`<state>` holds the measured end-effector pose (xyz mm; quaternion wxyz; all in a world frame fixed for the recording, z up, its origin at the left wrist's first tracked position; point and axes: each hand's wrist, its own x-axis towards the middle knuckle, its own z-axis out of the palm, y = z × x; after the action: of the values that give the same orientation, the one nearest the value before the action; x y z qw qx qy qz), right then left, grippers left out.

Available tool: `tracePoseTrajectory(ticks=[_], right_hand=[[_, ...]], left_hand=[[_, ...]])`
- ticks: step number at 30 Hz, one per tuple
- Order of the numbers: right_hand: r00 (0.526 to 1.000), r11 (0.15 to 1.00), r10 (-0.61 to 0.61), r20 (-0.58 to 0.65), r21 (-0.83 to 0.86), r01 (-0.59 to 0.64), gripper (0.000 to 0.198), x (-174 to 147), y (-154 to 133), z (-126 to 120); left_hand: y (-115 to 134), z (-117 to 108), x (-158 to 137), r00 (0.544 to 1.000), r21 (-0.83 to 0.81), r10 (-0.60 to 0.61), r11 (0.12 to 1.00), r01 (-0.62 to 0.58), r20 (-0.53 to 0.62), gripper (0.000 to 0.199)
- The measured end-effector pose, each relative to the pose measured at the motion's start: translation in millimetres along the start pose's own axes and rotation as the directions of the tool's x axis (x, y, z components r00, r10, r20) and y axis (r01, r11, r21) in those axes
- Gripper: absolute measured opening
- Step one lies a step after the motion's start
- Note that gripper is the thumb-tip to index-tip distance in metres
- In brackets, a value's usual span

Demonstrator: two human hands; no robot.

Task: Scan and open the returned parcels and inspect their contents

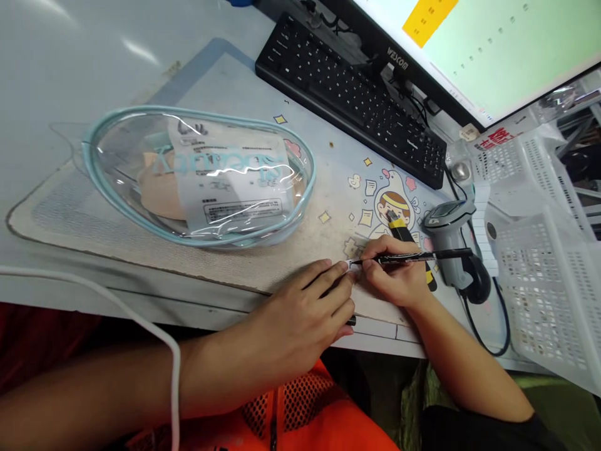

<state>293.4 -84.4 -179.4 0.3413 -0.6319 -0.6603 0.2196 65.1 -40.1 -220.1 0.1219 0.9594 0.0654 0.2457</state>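
My right hand is closed round a slim black marker pen. Its tip meets a small white paper slip bearing a short black mark. My left hand presses the slip down at the mat's front edge with its fingertips. A short black piece, like a pen cap, pokes out between the left fingers and thumb; the rest of it is hidden. Beyond my left hand lies a clear pouch with light-blue edging, holding a white printed packet and beige things. A yellow-and-black utility knife lies partly behind my right hand.
A black keyboard and a monitor stand at the back. To the right are a grey barcode scanner with its cable and white perforated baskets. A white cable crosses over my left forearm. The mat has cartoon prints.
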Motion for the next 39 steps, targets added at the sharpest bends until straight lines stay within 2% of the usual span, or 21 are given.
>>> tracePoseTrajectory(ticks=[9,15,27,35,39], right_hand=[[0.998,0.998,-0.019,0.066,0.064,0.015,0.007,-2,2,-1],[0.999,0.999,0.048,-0.014,0.009,-0.048,0.008,-2,0,0],[0.999,0.998,0.036,0.02,0.046,-0.037,0.009,-3,3,-2],[0.996,0.98,0.076,-0.045,0.19,-0.066,0.011,-9,11,-13],[1.0,0.907,0.014,-0.01,0.42,-0.008,0.024,-11,-7,-29]], left_hand=[[-1,1,0,1.0,-0.006,0.001,1.0,-0.001,-0.013,0.03],[-1,-3,0,1.0,-0.006,0.003,1.0,-0.003,0.017,0.03],[0,2,-1,1.0,-0.017,0.0,1.0,0.0,0.007,0.032],[-3,-1,1,1.0,-0.061,0.009,0.998,-0.008,0.018,0.028],[-6,-7,4,1.0,-0.169,-0.005,0.986,0.002,-0.017,0.021]])
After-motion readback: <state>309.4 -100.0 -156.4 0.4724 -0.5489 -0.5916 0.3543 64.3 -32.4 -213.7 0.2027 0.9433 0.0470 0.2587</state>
